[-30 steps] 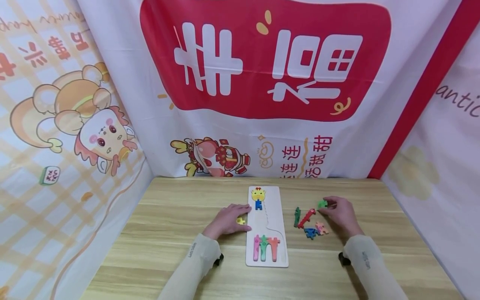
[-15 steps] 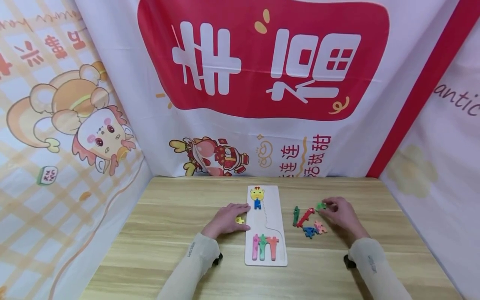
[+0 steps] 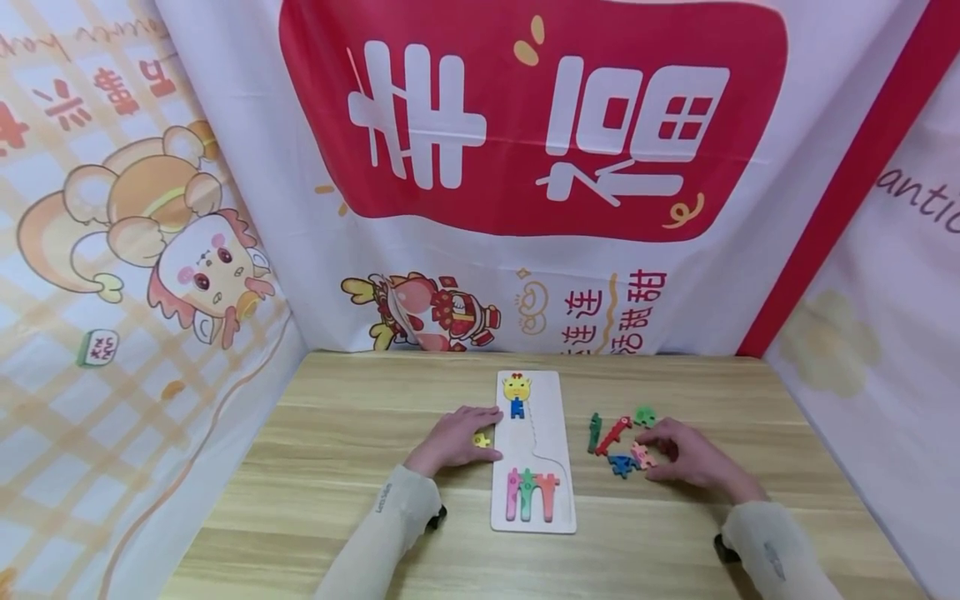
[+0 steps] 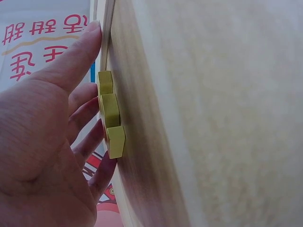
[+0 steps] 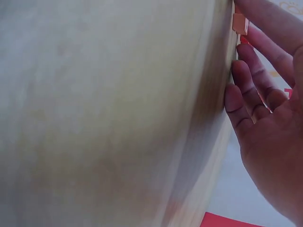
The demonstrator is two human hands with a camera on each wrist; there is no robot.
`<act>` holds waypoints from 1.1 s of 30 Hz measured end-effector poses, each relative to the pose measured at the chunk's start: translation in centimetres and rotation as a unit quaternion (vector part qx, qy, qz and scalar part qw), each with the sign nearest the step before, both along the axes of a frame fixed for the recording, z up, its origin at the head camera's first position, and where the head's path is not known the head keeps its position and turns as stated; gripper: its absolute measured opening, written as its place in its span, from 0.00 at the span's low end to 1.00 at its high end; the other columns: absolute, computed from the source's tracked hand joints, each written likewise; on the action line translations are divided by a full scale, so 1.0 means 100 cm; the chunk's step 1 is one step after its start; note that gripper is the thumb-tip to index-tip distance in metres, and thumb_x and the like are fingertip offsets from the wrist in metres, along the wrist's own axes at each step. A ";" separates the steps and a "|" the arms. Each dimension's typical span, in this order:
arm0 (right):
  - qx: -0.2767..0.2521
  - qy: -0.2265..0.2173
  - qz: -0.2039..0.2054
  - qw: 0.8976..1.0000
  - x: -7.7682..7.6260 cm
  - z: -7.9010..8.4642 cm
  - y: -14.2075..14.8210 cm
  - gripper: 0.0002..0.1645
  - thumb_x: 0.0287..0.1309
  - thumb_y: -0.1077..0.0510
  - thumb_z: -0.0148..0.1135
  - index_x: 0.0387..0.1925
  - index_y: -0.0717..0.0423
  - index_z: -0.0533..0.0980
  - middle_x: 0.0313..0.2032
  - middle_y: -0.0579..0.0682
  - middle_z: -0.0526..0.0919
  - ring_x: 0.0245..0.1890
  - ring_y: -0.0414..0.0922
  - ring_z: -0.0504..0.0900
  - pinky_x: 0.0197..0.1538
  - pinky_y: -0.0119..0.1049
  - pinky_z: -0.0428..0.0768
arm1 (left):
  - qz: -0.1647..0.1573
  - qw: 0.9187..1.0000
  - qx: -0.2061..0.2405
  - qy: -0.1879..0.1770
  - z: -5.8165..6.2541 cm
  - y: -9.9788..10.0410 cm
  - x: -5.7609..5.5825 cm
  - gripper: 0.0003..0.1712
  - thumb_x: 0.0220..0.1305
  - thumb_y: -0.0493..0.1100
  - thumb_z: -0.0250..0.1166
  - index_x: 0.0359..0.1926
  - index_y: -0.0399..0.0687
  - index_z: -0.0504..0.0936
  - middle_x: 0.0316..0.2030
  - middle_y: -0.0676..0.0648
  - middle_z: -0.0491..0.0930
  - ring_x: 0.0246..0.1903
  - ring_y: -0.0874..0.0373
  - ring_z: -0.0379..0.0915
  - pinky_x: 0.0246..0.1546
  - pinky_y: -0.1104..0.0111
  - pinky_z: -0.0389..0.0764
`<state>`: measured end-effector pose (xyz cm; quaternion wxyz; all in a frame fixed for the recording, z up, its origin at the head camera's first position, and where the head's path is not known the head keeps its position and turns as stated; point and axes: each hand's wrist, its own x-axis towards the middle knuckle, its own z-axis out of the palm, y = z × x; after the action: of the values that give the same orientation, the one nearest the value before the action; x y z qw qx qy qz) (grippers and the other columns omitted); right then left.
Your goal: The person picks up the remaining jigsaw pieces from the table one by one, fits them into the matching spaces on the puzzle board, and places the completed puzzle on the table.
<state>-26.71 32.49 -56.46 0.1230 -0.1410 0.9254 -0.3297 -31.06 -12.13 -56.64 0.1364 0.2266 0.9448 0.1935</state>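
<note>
From where I stand, everything sorts itself around the giraffe puzzle board (image 3: pixel 550 412), lying on the counter (image 3: pixel 337 433). At its far end sit the yellow giraffe head (image 3: pixel 517 387) and, just below, a short blue piece (image 3: pixel 517 408); at its near end stand three leg pieces (image 3: pixel 527 497), with a bare stretch between. Left of the board, the left hand (image 3: pixel 453 437) has a loose grip, fingers relaxed and tips at the board's edge, a yellow piece (image 3: pixel 482 440) lying between palm and board. Right of the board, the right hand (image 3: pixel 693 454) reaches for a pink piece (image 3: pixel 639 455), finger and thumb on either side; I can't tell whether that grip has closed. Between it and the board lie a red piece (image 3: pixel 615 436), a dark green piece (image 3: pixel 594 433) and a loose blue piece (image 3: pixel 622 466), with a light green piece (image 3: pixel 645 416) farther off. I'd call this step choosing a middle piece; the next move seems to want a sure pinch, then matching its knobs to the bare stretch.
</note>
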 end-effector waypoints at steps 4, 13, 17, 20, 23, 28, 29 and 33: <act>-0.003 -0.005 -0.015 1.000 0.000 0.000 -0.002 0.25 0.52 0.49 0.81 0.53 0.43 0.84 0.45 0.46 0.80 0.44 0.46 0.73 0.46 0.33 0.75 | 0.001 1.000 0.000 -0.001 0.000 0.000 0.000 0.46 0.63 0.70 0.68 0.78 0.65 0.66 0.78 0.58 0.63 0.78 0.50 0.56 0.77 0.45 0.58; 0.012 -0.004 -0.042 0.999 -0.002 -0.002 -0.004 0.24 0.53 0.44 0.80 0.50 0.44 0.84 0.40 0.46 0.80 0.40 0.45 0.74 0.41 0.34 0.75 | 0.000 1.000 -0.001 0.005 0.000 0.000 -0.001 0.46 0.62 0.70 0.68 0.78 0.65 0.66 0.78 0.57 0.63 0.78 0.50 0.57 0.77 0.45 0.59; 0.009 -0.010 -0.057 0.998 -0.002 0.000 -0.006 0.23 0.55 0.42 0.78 0.49 0.47 0.84 0.38 0.45 0.83 0.38 0.43 0.77 0.40 0.34 0.77 | -0.001 1.000 0.001 0.002 0.000 0.000 0.000 0.47 0.62 0.70 0.68 0.78 0.65 0.66 0.78 0.58 0.63 0.78 0.50 0.56 0.77 0.44 0.58; -0.003 -0.010 -0.061 0.998 -0.001 0.002 -0.008 0.23 0.56 0.42 0.78 0.49 0.49 0.84 0.39 0.44 0.85 0.39 0.42 0.80 0.42 0.35 0.80 | -0.001 1.000 0.000 0.002 -0.001 0.000 0.000 0.47 0.62 0.71 0.68 0.78 0.65 0.66 0.78 0.58 0.63 0.78 0.50 0.56 0.77 0.44 0.58; -0.020 -0.007 -0.063 0.998 0.001 0.006 -0.012 0.23 0.56 0.45 0.78 0.49 0.50 0.83 0.39 0.44 0.86 0.39 0.42 0.82 0.43 0.34 0.82 | -0.001 1.000 -0.002 0.004 -0.001 0.000 0.000 0.46 0.62 0.71 0.68 0.78 0.65 0.66 0.78 0.57 0.63 0.78 0.50 0.56 0.77 0.44 0.58; -0.039 0.009 -0.071 0.997 0.003 0.014 -0.024 0.26 0.55 0.46 0.79 0.52 0.53 0.82 0.38 0.44 0.86 0.39 0.42 0.83 0.42 0.32 0.84 | -0.004 1.000 -0.003 0.004 -0.001 0.000 0.001 0.46 0.63 0.70 0.67 0.78 0.64 0.66 0.78 0.57 0.63 0.78 0.50 0.56 0.77 0.44 0.58; -0.040 0.012 -0.074 0.996 0.004 0.015 -0.027 0.27 0.55 0.46 0.79 0.53 0.53 0.82 0.38 0.44 0.86 0.39 0.42 0.83 0.42 0.32 0.84 | -0.004 1.000 -0.003 0.004 0.000 0.000 0.001 0.46 0.63 0.70 0.67 0.78 0.64 0.66 0.78 0.57 0.63 0.78 0.50 0.56 0.77 0.44 0.58; -0.043 0.027 -0.090 0.995 0.004 0.021 -0.042 0.29 0.54 0.45 0.79 0.54 0.53 0.82 0.38 0.44 0.86 0.38 0.42 0.83 0.42 0.35 0.85 | -0.005 1.000 0.000 0.003 0.000 0.000 0.001 0.46 0.63 0.70 0.68 0.78 0.64 0.67 0.78 0.56 0.63 0.78 0.49 0.56 0.77 0.44 0.58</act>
<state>-26.34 28.25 -54.37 0.0620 -0.0709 0.9223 -0.3748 -30.95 -12.12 -56.59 0.1349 0.2322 0.9440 0.1918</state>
